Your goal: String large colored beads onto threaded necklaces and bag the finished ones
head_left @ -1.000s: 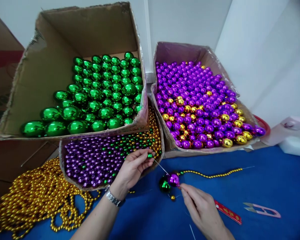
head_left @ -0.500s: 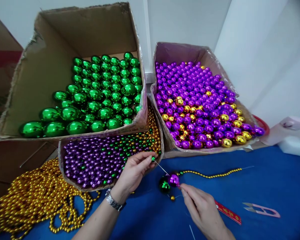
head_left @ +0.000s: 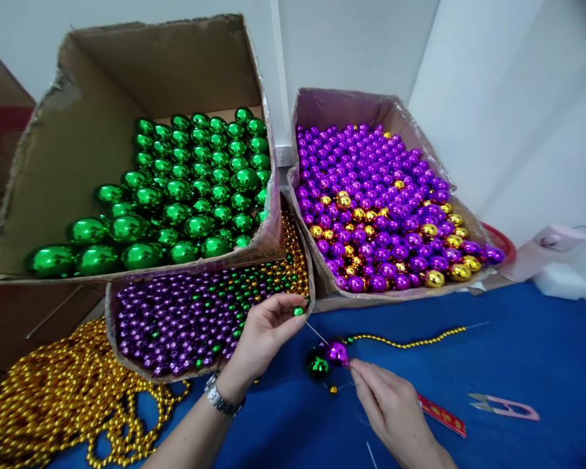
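Observation:
My left hand [head_left: 268, 335] pinches a small green bead [head_left: 298, 311] between thumb and forefinger, above the right edge of the box of small beads. A thin needle [head_left: 316, 333] points up toward that bead, its tip close to the thumb. At its lower end is a shiny purple ball bead [head_left: 338, 354], and my right hand [head_left: 385, 400] is closed at that bead's right side. Whether its fingertips grip the purple bead, the needle or the thread is hidden. A large dark green ball [head_left: 317, 363] sits beside the purple bead. Below them is a small gold bead [head_left: 333, 389] by a thread.
Cardboard boxes hold large green balls [head_left: 178, 189], purple and gold balls [head_left: 371, 195], and small mixed beads [head_left: 170, 326]. Gold bead strands [head_left: 53, 397] pile at left. On the blue cloth [head_left: 498, 352] lie a gold bead string [head_left: 410, 342], pink thread snips [head_left: 505, 407] and a red strip [head_left: 444, 417].
The view has shifted slightly. A small gap now shows between the needle's tip and the green bead, where they were closer together before. Both hands keep nearly the same pose.

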The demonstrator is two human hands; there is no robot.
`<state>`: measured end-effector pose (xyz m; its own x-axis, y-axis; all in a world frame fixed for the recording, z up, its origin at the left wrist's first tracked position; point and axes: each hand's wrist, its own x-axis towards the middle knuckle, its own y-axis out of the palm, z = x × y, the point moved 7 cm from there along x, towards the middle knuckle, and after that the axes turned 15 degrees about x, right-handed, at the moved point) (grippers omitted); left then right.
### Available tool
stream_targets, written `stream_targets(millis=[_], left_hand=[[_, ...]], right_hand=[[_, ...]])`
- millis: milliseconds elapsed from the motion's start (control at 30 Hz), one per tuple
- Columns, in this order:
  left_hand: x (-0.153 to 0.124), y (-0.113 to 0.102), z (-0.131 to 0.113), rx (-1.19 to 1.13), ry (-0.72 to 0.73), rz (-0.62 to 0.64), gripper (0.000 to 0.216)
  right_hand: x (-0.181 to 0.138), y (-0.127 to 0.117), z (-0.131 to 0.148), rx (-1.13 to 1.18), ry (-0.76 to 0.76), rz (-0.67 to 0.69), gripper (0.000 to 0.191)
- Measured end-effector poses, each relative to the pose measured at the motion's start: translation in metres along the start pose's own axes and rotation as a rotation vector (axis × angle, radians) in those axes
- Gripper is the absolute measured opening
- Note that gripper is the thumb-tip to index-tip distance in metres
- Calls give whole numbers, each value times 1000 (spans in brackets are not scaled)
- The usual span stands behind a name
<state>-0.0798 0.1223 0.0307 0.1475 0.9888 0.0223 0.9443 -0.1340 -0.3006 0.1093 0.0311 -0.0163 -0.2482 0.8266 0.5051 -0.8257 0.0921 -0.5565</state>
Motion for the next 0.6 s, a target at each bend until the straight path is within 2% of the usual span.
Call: stream_targets(millis=[133, 300, 400, 467, 600], left_hand=[[-1, 8, -4, 87, 61, 24, 30], [-1, 28, -15, -68, 71, 158, 38], [9, 29, -33, -104, 89, 111, 28], [22, 31, -49, -47, 121, 90, 25], [52, 47, -86, 212, 330, 130, 23]], right_hand=[[1, -2, 0, 45, 31, -8, 23], [3, -10, -1, 136, 47, -87, 22], [2, -18, -2, 155, 36, -133, 21], [0, -21, -3, 166, 38, -146, 20], [-3, -25, -4, 171, 42, -172, 19]])
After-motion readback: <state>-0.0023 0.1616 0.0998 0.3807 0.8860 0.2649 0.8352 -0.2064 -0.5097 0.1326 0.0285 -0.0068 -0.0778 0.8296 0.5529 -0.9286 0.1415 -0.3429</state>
